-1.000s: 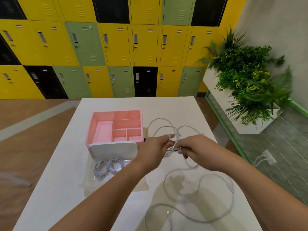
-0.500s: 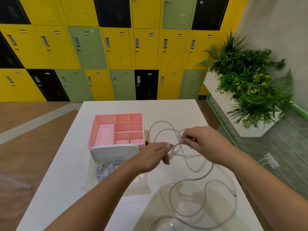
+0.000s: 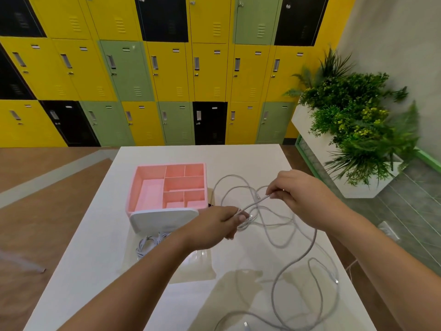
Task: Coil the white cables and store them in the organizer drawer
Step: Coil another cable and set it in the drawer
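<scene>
Right fingers (image 3: 272,196): pinch the white cable (image 3: 254,204) between thumb and forefinger. The right hand (image 3: 303,197) is raised over the table (image 3: 238,156).
Left fingers (image 3: 239,217): curled round gathered strands of the same cable. The left hand (image 3: 214,226) sits just beside the organizer (image 3: 134,187).
Cable position: one short run is taut between the hands. The remainder sprawls in loose loops over the right half of the table, toward the near edge.
Stored items: coiled cables (image 3: 146,243) lie in the clear drawer (image 3: 205,268), which is pulled out below the organizer's white front.
Handling judgement: light, limp and slack, and likely to snag where loops cross. Best held near an end, feeding length hand over hand.
Obscured: the number of strands in the left hand cannot be told, nor whether the sprawl is one cable or several. One connector (image 3: 336,281) shows; another is cut off at the bottom edge. The left forearm hides part of the drawer.
</scene>
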A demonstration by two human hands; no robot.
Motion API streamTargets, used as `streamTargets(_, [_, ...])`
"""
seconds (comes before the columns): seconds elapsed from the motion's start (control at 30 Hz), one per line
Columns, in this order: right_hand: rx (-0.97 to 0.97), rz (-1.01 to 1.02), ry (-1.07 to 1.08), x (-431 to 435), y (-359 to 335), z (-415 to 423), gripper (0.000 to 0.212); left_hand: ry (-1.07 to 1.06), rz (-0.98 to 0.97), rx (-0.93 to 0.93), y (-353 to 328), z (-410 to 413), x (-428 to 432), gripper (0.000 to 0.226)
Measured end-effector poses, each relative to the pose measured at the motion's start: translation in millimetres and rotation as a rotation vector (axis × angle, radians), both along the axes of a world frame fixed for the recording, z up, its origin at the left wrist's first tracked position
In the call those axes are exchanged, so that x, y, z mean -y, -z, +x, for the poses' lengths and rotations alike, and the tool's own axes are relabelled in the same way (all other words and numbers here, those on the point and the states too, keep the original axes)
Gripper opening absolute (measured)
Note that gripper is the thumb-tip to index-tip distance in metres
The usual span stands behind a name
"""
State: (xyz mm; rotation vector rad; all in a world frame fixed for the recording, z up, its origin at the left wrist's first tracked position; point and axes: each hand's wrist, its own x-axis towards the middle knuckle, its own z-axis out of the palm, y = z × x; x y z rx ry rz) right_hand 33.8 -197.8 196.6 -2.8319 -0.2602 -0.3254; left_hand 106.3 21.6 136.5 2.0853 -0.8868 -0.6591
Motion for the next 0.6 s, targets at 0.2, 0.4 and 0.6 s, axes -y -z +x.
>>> streamTargets(0.2, [0.038,0.014,-0.027,2.8,3.4,1.2,0.017,-0.064,-0.083,-0.067,-7.0,4.3,-2.9,0.03])
streamTargets(0.4, [-0.056,0.11,0.061,8.4,6.0,5.9,0.024,-0.065,-0.134,-0.157,-17.3,0.1,-3.0,0.032])
streamTargets(0.6, [-0.08,0.363,0.143,9.1,12.6,12.2,0.022,-0.098,-0.203,-0.238,-31.2,-2.9,-0.2,0.037])
